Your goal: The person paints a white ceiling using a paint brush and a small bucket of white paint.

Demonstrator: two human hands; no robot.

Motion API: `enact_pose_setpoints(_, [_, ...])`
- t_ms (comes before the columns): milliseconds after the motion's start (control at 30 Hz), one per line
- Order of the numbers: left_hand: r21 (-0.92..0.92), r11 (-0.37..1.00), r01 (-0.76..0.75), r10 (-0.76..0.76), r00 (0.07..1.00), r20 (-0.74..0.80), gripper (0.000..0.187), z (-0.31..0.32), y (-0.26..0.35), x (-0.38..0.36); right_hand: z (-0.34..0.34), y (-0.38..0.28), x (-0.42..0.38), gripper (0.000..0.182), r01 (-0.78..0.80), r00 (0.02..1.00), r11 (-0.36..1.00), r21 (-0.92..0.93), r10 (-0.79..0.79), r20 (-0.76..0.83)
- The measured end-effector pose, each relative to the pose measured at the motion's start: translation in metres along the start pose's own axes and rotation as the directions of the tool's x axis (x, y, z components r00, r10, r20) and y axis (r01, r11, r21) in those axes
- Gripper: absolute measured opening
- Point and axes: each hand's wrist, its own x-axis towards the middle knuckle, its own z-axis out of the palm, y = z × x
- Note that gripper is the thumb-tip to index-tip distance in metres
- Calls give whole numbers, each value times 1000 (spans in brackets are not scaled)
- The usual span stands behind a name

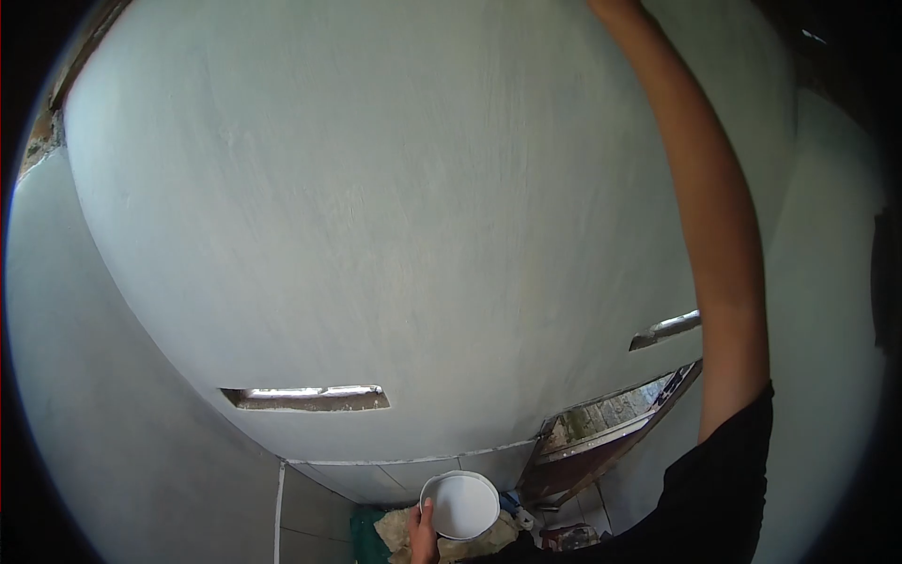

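Observation:
Low in the view, my left hand (423, 536) grips the left rim of a round white container (462, 506), its thumb over the edge. The inside of the container looks white. My right arm stretches up along the right side in a black sleeve. Only the wrist and a small part of my right hand (613, 7) show at the top edge; its fingers are out of frame. Behind the arm is a large pale grey-white wall (376, 216) with faint streaks.
Two narrow slots, one at the left (310, 399) and one at the right (662, 331), pierce the wall. Below the right slot is a doorway (601, 423). Grey tiles (413, 473) line the wall's base. A green item (366, 536) and crumpled beige material (395, 528) lie below.

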Motion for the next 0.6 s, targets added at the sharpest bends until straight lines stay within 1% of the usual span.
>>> enact_pose_setpoints(33, [-136,988,-76,71,997,-44,59,8,1,-3,-7,-7,-30,25,54,999,997,48,-54,7])
enact_pose_setpoints(67, [-264,952,-154,131,986,-103,48,14,2,-7,-17,-23,-68,21,128,991,992,-1,-127,-28])
enact_pose_setpoints(100, [-356,928,-110,76,991,-107,45,18,8,-9,-30,-44,-107,18,198,977,979,-53,-202,-63])
enact_pose_setpoints(167, [-340,935,-101,70,992,-102,45,18,7,-9,-61,-83,-177,23,152,986,975,165,-162,50])
enact_pose_setpoints(200, [-319,942,-106,81,993,-92,45,16,9,-9,-73,-109,-213,22,59,994,983,173,-73,77])
enact_pose_setpoints(233, [-304,948,-96,72,993,-89,46,15,13,-11,-87,-131,-252,23,-8,994,976,217,-17,110])
enact_pose_setpoints(267, [-306,947,-92,65,993,-96,46,15,18,-13,-101,-151,-289,29,-19,989,981,195,-10,148])
enact_pose_setpoints(300, [-311,946,-89,68,995,-78,46,14,22,-14,-116,-173,-318,31,-75,978,977,201,33,206])
enact_pose_setpoints(333, [-318,944,-88,71,995,-64,47,12,22,-18,-131,-193,-341,33,-94,965,976,197,41,260])
enact_pose_setpoints(367, [-270,956,-111,94,993,-77,50,8,15,-11,-143,-212,-362,37,-121,959,966,230,53,280])
enact_pose_setpoints(400, [-273,957,-101,78,993,-94,50,6,14,-13,-155,-229,-382,39,-200,939,937,288,100,328])
enact_pose_setpoints(433, [-286,953,-97,79,994,-76,52,5,19,-16,-168,-246,-395,40,-281,913,898,340,141,384])
enact_pose_setpoints(467, [-298,950,-95,81,995,-58,54,5,25,-17,-180,-262,-400,40,-298,907,887,351,149,395])
enact_pose_setpoints(500, [-298,951,-80,61,996,-72,54,5,25,-16,-191,-278,-404,41,-454,838,808,376,244,489])
enact_pose_setpoints(533, [-297,951,-84,67,996,-66,56,4,22,-14,-201,-293,-408,41,-602,744,704,377,323,585])
enact_pose_setpoints(567, [-295,952,-86,72,996,-59,58,3,20,-11,-210,-306,-413,35,-691,683,611,387,375,627])
enact_pose_setpoints(600, [-301,947,-114,101,993,-57,60,2,19,-7,-215,-315,-411,35,-711,662,591,381,381,646])
